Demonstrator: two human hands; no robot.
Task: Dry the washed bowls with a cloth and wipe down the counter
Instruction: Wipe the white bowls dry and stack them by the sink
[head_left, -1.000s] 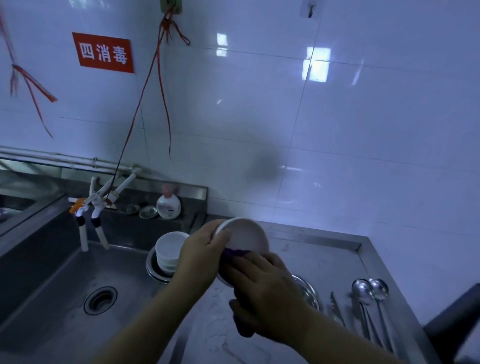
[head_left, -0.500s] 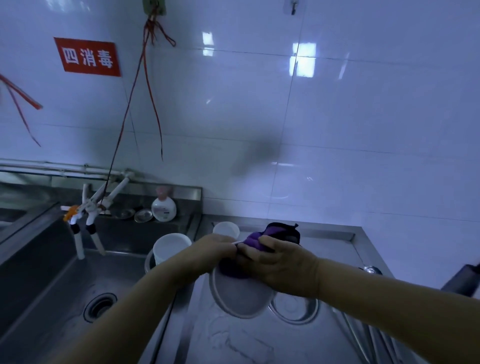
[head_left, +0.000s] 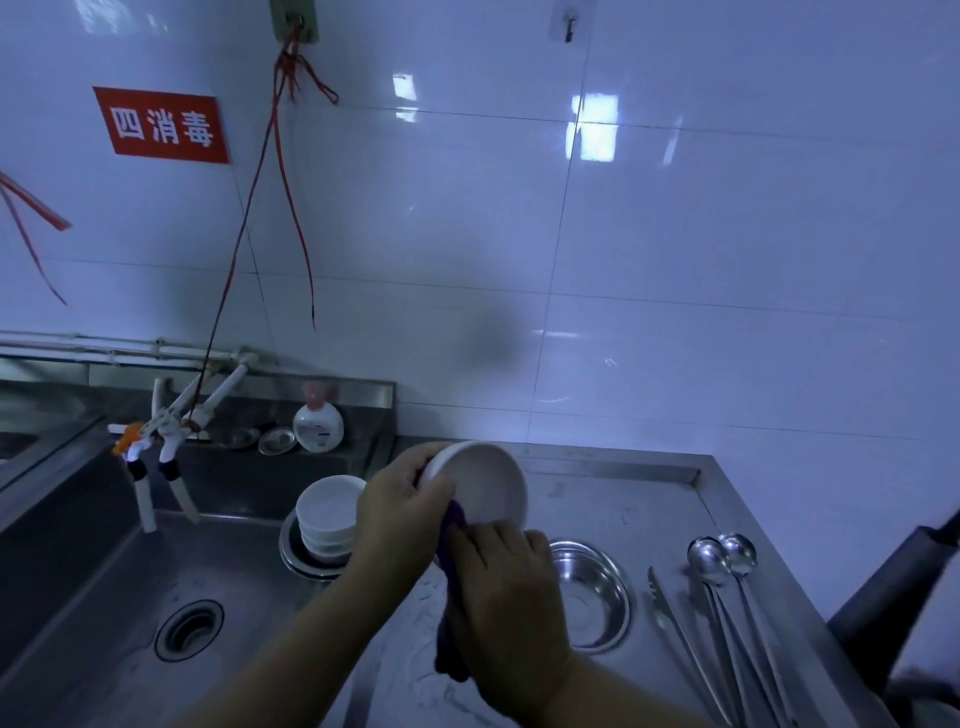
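My left hand (head_left: 397, 519) grips a white bowl (head_left: 485, 488) by its left rim and holds it tilted above the steel counter (head_left: 639, 499). My right hand (head_left: 506, 597) holds a purple cloth (head_left: 451, 587) bunched against the bowl's lower edge; most of the cloth is hidden under that hand. A stack of white bowls (head_left: 330, 512) sits in a metal dish on the ledge between the sink and the counter, just left of my left hand.
A steel bowl (head_left: 597, 592) lies on the counter right of my hands, then tongs (head_left: 680, 634) and two long ladles (head_left: 727, 566). The sink (head_left: 104, 597) with its drain (head_left: 189, 629) and taps (head_left: 156, 467) is to the left. A soap bottle (head_left: 318, 423) stands behind.
The bowl has been lifted and turned up on edge from lying low and flat. My right hand with the cloth has dropped from the top of the bowl to its lower edge.
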